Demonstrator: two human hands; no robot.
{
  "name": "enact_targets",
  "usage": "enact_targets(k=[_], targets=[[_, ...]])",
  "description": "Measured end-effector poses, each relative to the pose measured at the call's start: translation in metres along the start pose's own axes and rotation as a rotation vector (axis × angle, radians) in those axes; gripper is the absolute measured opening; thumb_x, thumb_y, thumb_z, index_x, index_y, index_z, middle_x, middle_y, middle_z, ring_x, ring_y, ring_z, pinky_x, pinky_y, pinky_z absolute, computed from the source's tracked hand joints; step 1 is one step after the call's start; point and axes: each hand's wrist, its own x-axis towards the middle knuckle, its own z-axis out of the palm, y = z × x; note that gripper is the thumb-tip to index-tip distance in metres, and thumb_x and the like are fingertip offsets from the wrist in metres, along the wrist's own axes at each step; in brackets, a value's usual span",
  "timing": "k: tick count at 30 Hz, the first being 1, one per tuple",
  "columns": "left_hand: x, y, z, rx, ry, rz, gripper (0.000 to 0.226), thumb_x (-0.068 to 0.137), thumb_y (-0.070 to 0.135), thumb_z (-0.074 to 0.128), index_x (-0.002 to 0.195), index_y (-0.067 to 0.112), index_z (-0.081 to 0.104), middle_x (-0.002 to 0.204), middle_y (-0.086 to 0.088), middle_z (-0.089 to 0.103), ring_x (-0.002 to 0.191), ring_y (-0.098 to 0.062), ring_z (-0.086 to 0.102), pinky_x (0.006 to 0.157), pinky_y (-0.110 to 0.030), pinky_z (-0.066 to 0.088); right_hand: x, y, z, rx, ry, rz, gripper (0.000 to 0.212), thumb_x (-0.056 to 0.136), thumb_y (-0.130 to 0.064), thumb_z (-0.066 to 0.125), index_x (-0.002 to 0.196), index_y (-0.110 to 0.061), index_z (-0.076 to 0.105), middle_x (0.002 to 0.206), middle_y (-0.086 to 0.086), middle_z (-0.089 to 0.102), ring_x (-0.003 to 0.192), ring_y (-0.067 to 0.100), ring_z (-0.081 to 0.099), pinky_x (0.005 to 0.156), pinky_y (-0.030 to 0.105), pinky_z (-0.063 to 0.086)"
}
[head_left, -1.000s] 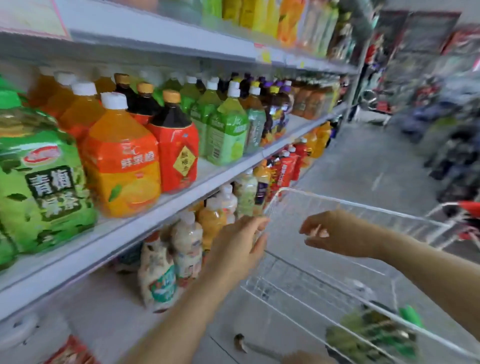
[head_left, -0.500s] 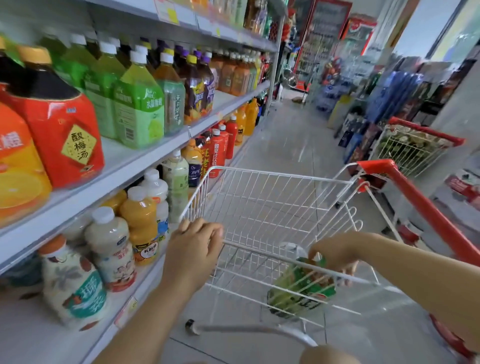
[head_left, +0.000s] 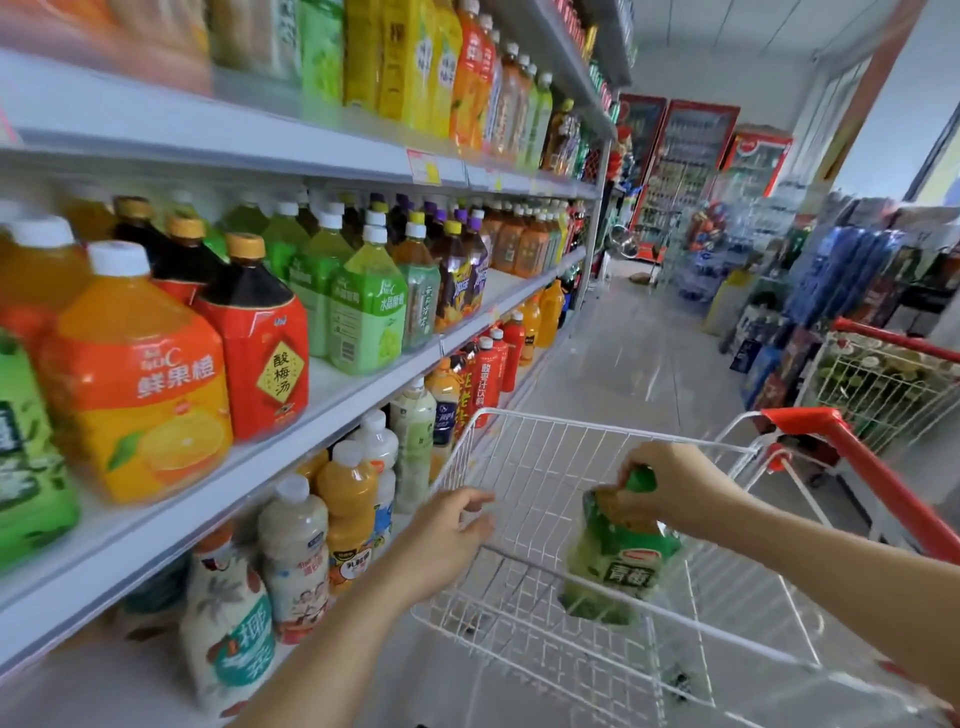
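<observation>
A white wire shopping cart (head_left: 540, 431) with a red handle (head_left: 878, 478) stands in front of me in a shop aisle. My right hand (head_left: 675, 483) grips the neck of a large green tea bottle (head_left: 618, 566) with a green cap, holding it upright inside the cart's basket, above the wire floor. My left hand (head_left: 441, 540) hovers at the cart's left rim with fingers loosely curled, holding nothing; I cannot tell whether it touches the wire.
Shelves (head_left: 332, 379) of drink bottles run along the left, among them an orange juice bottle (head_left: 135, 374) and a red plum drink bottle (head_left: 254, 338). A second wire cart (head_left: 883, 384) stands at the right. Drink coolers (head_left: 691, 171) close the aisle's far end.
My right hand has lifted the green bottle higher in the cart. The view has tilted up toward the shelves and aisle. My left hand stays near the cart's left rim.
</observation>
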Motion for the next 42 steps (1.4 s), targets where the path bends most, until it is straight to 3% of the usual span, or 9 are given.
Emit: enact_targets(k=[8, 16, 23, 27, 30, 33, 36, 39, 42], targets=[[-0.044, 0.071, -0.068, 0.008, 0.394, 0.318, 0.066, 0.086, 0.04, 0.063, 0.14, 0.04, 0.024, 0.132, 0.025, 0.026, 0.12, 0.021, 0.024, 0.093, 0.0, 0.023, 0.002, -0.121, -0.077, 0.292, 0.346, -0.522, 0.014, 0.072, -0.019, 0.073, 0.086, -0.021, 0.068, 0.072, -0.006, 0.065, 0.064, 0.009, 0.06, 0.058, 0.015, 0.047], [-0.137, 0.069, -0.123, 0.202, 0.798, 0.263, 0.087, 0.067, 0.06, 0.072, 0.131, 0.062, 0.012, 0.128, 0.049, 0.02, 0.124, 0.024, 0.022, 0.094, 0.003, 0.022, -0.014, -0.244, -0.062, 0.726, 0.012, -0.939, 0.013, 0.076, -0.006, 0.072, 0.08, -0.017, 0.068, 0.07, 0.005, 0.067, 0.057, 0.01, 0.061, 0.054, 0.022, 0.052], [-0.214, 0.051, -0.125, 0.312, 1.214, 0.122, 0.068, 0.066, 0.059, 0.07, 0.124, 0.053, 0.036, 0.123, 0.028, 0.043, 0.118, 0.012, 0.041, 0.087, 0.001, 0.03, -0.034, -0.328, -0.035, 0.841, -0.266, -1.257, 0.015, 0.08, -0.034, 0.068, 0.09, -0.022, 0.068, 0.078, -0.01, 0.067, 0.067, 0.01, 0.059, 0.064, 0.023, 0.048], [-0.249, 0.045, -0.127, 0.453, 1.478, 0.031, 0.067, 0.066, 0.058, 0.071, 0.125, 0.053, 0.039, 0.123, 0.019, 0.045, 0.117, 0.01, 0.043, 0.088, 0.002, 0.028, -0.028, -0.364, -0.015, 0.765, -0.181, -1.258, 0.036, 0.083, -0.052, 0.049, 0.1, -0.025, 0.065, 0.107, 0.007, 0.063, 0.099, 0.021, 0.057, 0.093, 0.035, 0.045], [-0.267, 0.048, -0.136, 0.526, 1.627, -0.04, 0.071, 0.065, 0.058, 0.076, 0.125, 0.05, 0.038, 0.122, 0.021, 0.039, 0.113, 0.022, 0.034, 0.085, 0.008, 0.022, -0.015, -0.39, 0.008, 0.371, 0.126, -1.234, 0.063, 0.079, -0.064, 0.051, 0.132, -0.031, 0.047, 0.147, 0.014, 0.029, 0.137, 0.033, 0.023, 0.114, 0.048, 0.021], [-0.275, 0.05, -0.151, 0.571, 1.723, -0.056, 0.067, 0.07, 0.051, 0.072, 0.126, 0.047, 0.036, 0.124, 0.018, 0.036, 0.11, 0.025, 0.031, 0.083, 0.009, 0.021, -0.012, -0.403, 0.036, 0.244, 0.136, -1.144, 0.075, 0.078, -0.061, 0.059, 0.142, -0.031, 0.033, 0.155, 0.018, -0.008, 0.141, 0.04, 0.007, 0.114, 0.051, 0.017], [-0.277, 0.044, -0.167, 0.598, 1.791, -0.112, 0.066, 0.072, 0.052, 0.071, 0.127, 0.048, 0.033, 0.131, 0.014, 0.037, 0.111, 0.015, 0.034, 0.091, -0.005, 0.028, -0.006, -0.405, 0.058, 0.247, 0.262, -1.146, 0.077, 0.073, -0.055, 0.069, 0.137, -0.027, 0.039, 0.153, 0.024, -0.004, 0.133, 0.045, 0.024, 0.104, 0.053, 0.031], [-0.277, 0.035, -0.183, 0.622, 1.863, -0.199, 0.065, 0.074, 0.052, 0.07, 0.129, 0.042, 0.036, 0.134, 0.009, 0.038, 0.118, -0.001, 0.037, 0.095, -0.029, 0.034, -0.003, -0.408, 0.062, 0.226, 0.225, -1.124, 0.078, 0.076, -0.056, 0.065, 0.141, -0.03, 0.032, 0.151, 0.025, 0.0, 0.136, 0.042, 0.016, 0.107, 0.051, 0.025], [-0.277, 0.025, -0.197, 0.599, 1.916, -0.244, 0.066, 0.076, 0.051, 0.07, 0.132, 0.034, 0.04, 0.136, 0.003, 0.04, 0.121, -0.008, 0.038, 0.095, -0.028, 0.03, -0.002, -0.409, 0.063, 0.231, 0.237, -1.126, 0.078, 0.077, -0.056, 0.063, 0.141, -0.032, 0.028, 0.15, 0.025, 0.004, 0.137, 0.04, 0.012, 0.109, 0.05, 0.022]])
